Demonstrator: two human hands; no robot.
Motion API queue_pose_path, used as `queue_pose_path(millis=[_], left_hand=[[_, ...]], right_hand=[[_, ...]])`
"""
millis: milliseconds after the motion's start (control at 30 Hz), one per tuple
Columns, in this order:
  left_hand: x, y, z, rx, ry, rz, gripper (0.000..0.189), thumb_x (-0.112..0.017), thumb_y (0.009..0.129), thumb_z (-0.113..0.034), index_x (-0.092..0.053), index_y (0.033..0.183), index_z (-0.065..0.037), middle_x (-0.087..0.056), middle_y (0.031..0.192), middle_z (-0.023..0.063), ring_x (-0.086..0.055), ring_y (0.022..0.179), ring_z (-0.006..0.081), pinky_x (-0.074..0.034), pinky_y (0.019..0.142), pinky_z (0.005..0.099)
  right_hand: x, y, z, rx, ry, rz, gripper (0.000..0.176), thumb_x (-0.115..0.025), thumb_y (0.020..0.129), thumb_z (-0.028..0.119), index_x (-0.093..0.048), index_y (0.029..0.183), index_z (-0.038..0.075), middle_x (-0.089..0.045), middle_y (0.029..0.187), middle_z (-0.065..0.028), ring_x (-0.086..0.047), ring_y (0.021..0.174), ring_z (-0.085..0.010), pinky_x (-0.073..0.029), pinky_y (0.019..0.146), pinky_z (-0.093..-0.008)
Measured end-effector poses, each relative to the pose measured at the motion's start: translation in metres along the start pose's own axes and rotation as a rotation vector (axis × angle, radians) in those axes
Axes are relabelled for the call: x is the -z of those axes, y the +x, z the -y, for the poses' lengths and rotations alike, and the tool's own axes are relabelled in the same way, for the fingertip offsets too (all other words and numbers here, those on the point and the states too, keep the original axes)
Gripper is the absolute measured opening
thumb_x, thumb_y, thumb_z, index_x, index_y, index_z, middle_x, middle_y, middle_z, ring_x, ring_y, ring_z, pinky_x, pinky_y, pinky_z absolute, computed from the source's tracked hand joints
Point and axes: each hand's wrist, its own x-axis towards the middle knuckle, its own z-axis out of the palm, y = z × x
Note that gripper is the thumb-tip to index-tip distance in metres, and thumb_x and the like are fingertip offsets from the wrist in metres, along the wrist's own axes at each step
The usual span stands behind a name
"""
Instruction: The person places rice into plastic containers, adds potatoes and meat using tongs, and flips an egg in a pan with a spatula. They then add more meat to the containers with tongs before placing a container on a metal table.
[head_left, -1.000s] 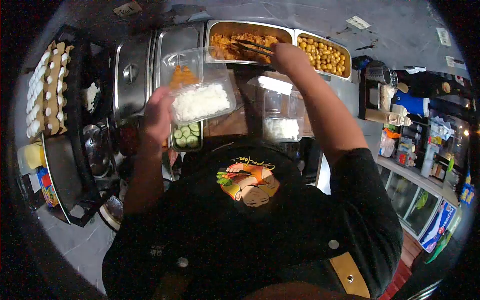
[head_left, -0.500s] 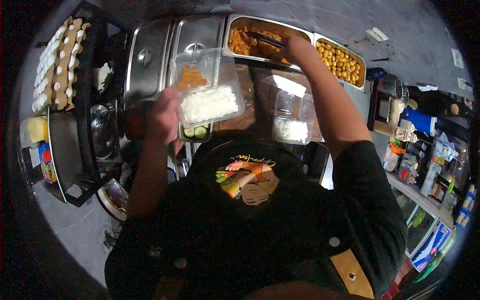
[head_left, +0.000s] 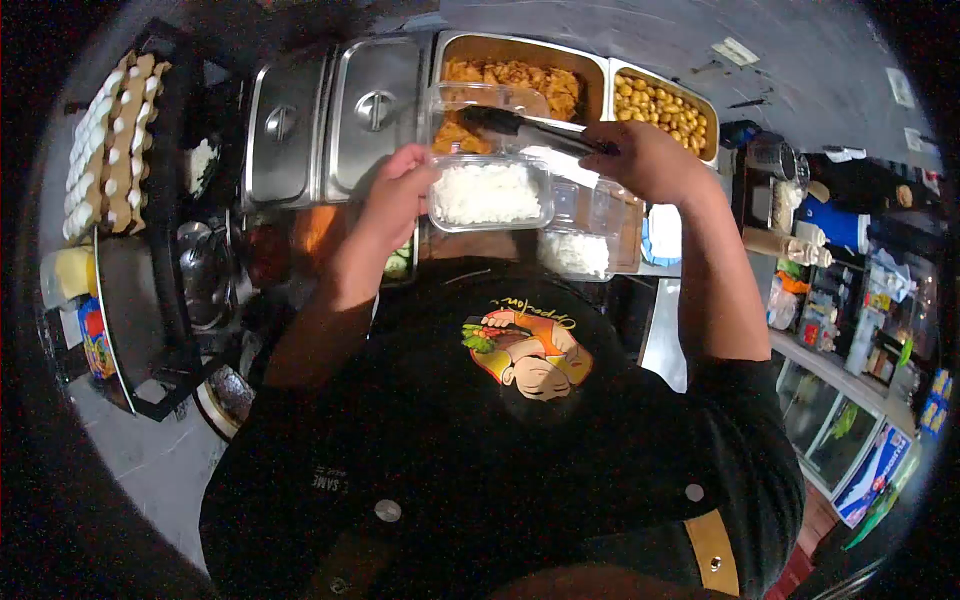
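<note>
My left hand (head_left: 395,205) grips the left edge of a clear plastic container (head_left: 492,222), which has white rice (head_left: 487,194) in its near part and orange-brown food (head_left: 459,138) in its far part. My right hand (head_left: 650,160) is closed around black-tipped tongs (head_left: 545,133), whose tips are over the container's far part. Behind it, a steel tray (head_left: 597,72) holds more orange-brown food. A second clear container with rice (head_left: 575,254) sits on the wooden board to the right, partly behind the held one.
Two lidded steel pans (head_left: 286,125) stand at the back left. Small round yellow items (head_left: 660,108) fill a tray at the back right. Egg cartons (head_left: 118,140) and a dark pan lie at the far left. Sliced cucumber (head_left: 398,262) shows below my left wrist.
My right hand has brought the tongs out of the food tray and over the held container. My left hand has moved right with the container, which now sits more level.
</note>
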Motion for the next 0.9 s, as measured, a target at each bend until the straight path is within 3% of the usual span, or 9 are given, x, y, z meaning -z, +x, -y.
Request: queue_pose_path(millis=[67, 233, 367, 467, 567, 600, 700, 800, 900], left_hand=[[-0.008, 0.006, 0.003, 0.011, 0.009, 0.035, 0.013, -0.059, 0.099, -0.006, -0.061, 0.111, -0.009, -0.067, 0.1, 0.0031, -0.066, 0.085, 0.0134, -0.056, 0.07, 0.0303], [-0.031, 0.011, 0.014, 0.027, -0.004, 0.097, 0.013, -0.059, 0.097, -0.004, -0.061, 0.109, -0.009, -0.066, 0.101, 0.0027, -0.066, 0.09, 0.0124, -0.055, 0.073, 0.0292], [-0.041, 0.015, 0.034, 0.014, 0.061, 0.12, 0.011, -0.06, 0.097, -0.005, -0.059, 0.107, -0.009, -0.063, 0.099, 0.0015, -0.064, 0.09, 0.0109, -0.054, 0.073, 0.0268], [-0.063, 0.006, 0.04, -0.035, -0.002, 0.106, 0.007, -0.06, 0.099, -0.007, -0.058, 0.105, -0.01, -0.06, 0.094, 0.0, -0.061, 0.085, 0.0088, -0.054, 0.069, 0.0258], [-0.08, 0.003, 0.05, -0.051, -0.009, 0.097, 0.009, -0.059, 0.097, -0.007, -0.059, 0.105, -0.01, -0.059, 0.093, 0.0004, -0.06, 0.085, 0.009, -0.054, 0.072, 0.0283], [-0.08, 0.003, 0.055, -0.008, 0.002, 0.069, 0.014, -0.059, 0.095, -0.008, -0.058, 0.108, -0.008, -0.061, 0.101, 0.0042, -0.062, 0.096, 0.015, -0.053, 0.085, 0.0318], [-0.088, 0.0, 0.067, 0.017, 0.104, 0.023, 0.023, -0.062, 0.091, -0.013, -0.058, 0.112, -0.007, -0.064, 0.103, 0.006, -0.065, 0.103, 0.0192, -0.052, 0.092, 0.033], [-0.098, -0.033, 0.087, -0.03, 0.071, -0.198, 0.018, -0.067, 0.101, -0.022, -0.061, 0.115, -0.013, -0.062, 0.099, -0.0007, -0.063, 0.087, 0.0112, -0.055, 0.072, 0.0305], [-0.107, -0.043, 0.104, -0.096, -0.072, -0.347, 0.021, -0.067, 0.103, -0.026, -0.06, 0.119, -0.013, -0.063, 0.105, -0.0007, -0.063, 0.09, 0.013, -0.056, 0.076, 0.0325]], right_hand=[[0.011, -0.01, -0.001, -0.154, -0.081, -0.006, 0.041, -0.073, 0.099, 0.03, -0.071, 0.128, 0.001, -0.076, 0.112, -0.0228, -0.074, 0.103, -0.0335, -0.055, 0.093, -0.0418], [-0.005, -0.035, -0.016, -0.123, -0.223, -0.046, 0.044, -0.071, 0.097, 0.032, -0.068, 0.132, 0.004, -0.075, 0.111, -0.0247, -0.07, 0.104, -0.0454, -0.055, 0.092, -0.051], [-0.009, -0.056, -0.025, -0.028, -0.162, -0.006, 0.043, -0.07, 0.096, 0.03, -0.069, 0.134, 0.01, -0.075, 0.111, -0.0238, -0.07, 0.104, -0.045, -0.056, 0.091, -0.051], [-0.001, -0.071, -0.035, -0.088, -0.137, -0.109, 0.043, -0.07, 0.095, 0.03, -0.069, 0.135, 0.012, -0.075, 0.111, -0.0233, -0.07, 0.105, -0.0445, -0.056, 0.091, -0.0516], [0.0, -0.074, -0.049, -0.15, -0.262, -0.017, 0.044, -0.07, 0.093, 0.029, -0.07, 0.134, 0.015, -0.075, 0.11, -0.0225, -0.071, 0.105, -0.0431, -0.057, 0.091, -0.0533], [-0.001, -0.076, -0.055, -0.125, -0.254, -0.006, 0.043, -0.07, 0.093, 0.029, -0.07, 0.134, 0.015, -0.075, 0.11, -0.0223, -0.071, 0.104, -0.0429, -0.057, 0.091, -0.0536], [0.003, -0.084, -0.098, -0.106, -0.311, 0.038, 0.043, -0.071, 0.093, 0.029, -0.069, 0.133, 0.013, -0.076, 0.109, -0.0215, -0.072, 0.102, -0.0421, -0.057, 0.089, -0.053], [0.031, -0.096, -0.159, -0.149, -0.14, -0.174, 0.042, -0.074, 0.094, 0.031, -0.071, 0.131, 0.012, -0.077, 0.109, -0.0209, -0.073, 0.1, -0.0405, -0.057, 0.088, -0.0496], [0.056, -0.094, -0.232, -0.259, -0.364, -0.241, 0.048, -0.079, 0.091, 0.034, -0.07, 0.131, 0.01, -0.076, 0.113, -0.021, -0.072, 0.109, -0.0411, -0.058, 0.093, -0.0494]])
